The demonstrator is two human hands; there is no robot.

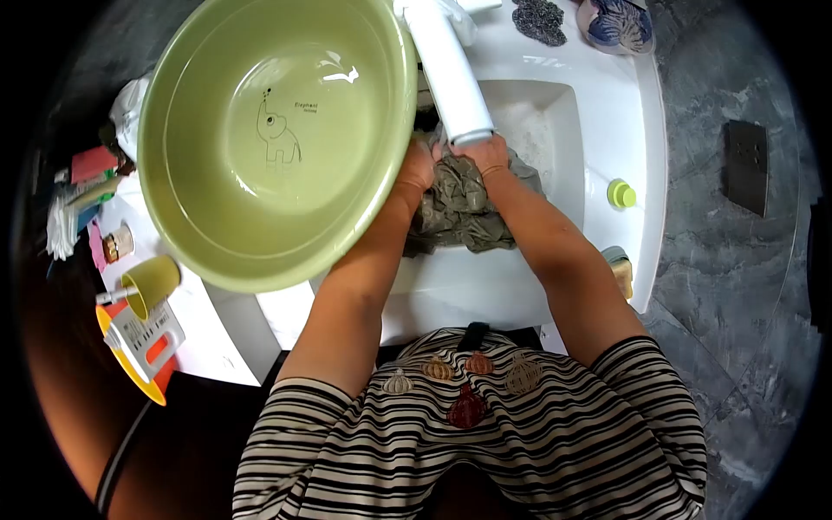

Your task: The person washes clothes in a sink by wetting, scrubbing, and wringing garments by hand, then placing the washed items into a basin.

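A crumpled grey-brown wet cloth [459, 204] hangs over the near side of the white sink [555, 173], its kind of garment not clear. My left hand [419, 165] is closed on its left part, close beside the rim of a green basin [286, 208]. At the upper right of the cloth, my right hand [487, 154] grips it just below the end of the white faucet [446, 74]. The faucet and the folds hide some of my fingers. Inside the basin a printed elephant shows and no water is visible.
A green cap [621, 193] and a soap dish [619, 269] stand on the sink's right edge. Behind lie a dark scouring pad [539, 19] and a patterned container [617, 24]. To the left are a green cup [152, 284] and a white-orange package [147, 342]. A socket plate [745, 167] is right.
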